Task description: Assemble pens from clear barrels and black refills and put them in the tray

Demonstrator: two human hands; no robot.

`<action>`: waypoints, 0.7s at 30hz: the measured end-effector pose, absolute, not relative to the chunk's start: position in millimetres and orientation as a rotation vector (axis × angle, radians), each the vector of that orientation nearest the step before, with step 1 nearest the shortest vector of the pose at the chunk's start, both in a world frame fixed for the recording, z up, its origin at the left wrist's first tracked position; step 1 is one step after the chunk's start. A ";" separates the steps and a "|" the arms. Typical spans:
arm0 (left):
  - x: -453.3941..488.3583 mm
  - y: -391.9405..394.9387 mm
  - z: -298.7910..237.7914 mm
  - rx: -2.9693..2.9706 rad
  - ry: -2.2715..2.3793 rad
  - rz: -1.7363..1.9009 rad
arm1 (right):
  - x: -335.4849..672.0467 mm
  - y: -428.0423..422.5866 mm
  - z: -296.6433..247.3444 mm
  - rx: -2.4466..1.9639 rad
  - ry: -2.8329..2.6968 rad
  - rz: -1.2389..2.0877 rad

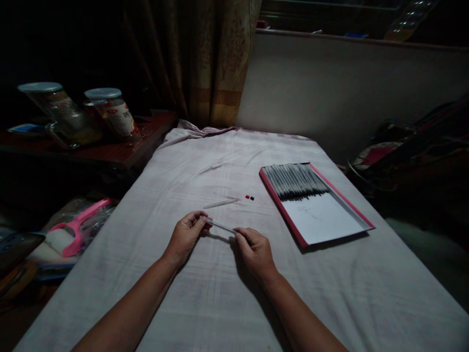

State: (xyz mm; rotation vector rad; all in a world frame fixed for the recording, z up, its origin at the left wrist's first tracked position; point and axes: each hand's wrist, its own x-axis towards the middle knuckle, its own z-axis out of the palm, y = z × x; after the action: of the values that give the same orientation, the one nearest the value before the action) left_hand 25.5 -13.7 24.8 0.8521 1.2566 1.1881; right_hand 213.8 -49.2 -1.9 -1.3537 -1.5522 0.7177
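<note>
Between my hands, just above the cloth, is a slim clear pen [222, 226]. My left hand [185, 235] pinches its left end and my right hand [255, 249] grips its right end; the fingers cover both tips. Just beyond, a clear pen barrel [221, 203] lies on the cloth. A small red piece [247, 197] and a small black piece [252, 198] rest beside its right end. To the right lies a shallow box lid with pink edges [284, 210], holding a row of clear pens with dark ends [296, 181] along its far side.
The table is covered with a pale checked cloth [205, 303]. On a dark wooden side table [126, 151] at left stand lidded jars [119, 115] and a glass mug [69, 129]. A pink-handled object [78, 227] lies below them. A curtain [208, 63] hangs behind.
</note>
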 end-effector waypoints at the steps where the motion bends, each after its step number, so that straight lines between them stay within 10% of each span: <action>1: 25.8 -13.5 24.7 0.853 1.251 1.191 | 213.4 -49.4 -1.7 -1.361 -1.563 0.708; 21: 21.9 -18.8 22.4 0.959 1.186 1.156 | 293.4 -32.9 31.3 -1.478 -1.529 0.147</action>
State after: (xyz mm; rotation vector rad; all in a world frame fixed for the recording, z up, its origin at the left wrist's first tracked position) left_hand 21.9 -18.8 22.4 0.9592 1.1859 1.1557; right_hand 293.4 -32.9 31.3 -1.4777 -1.5293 0.1467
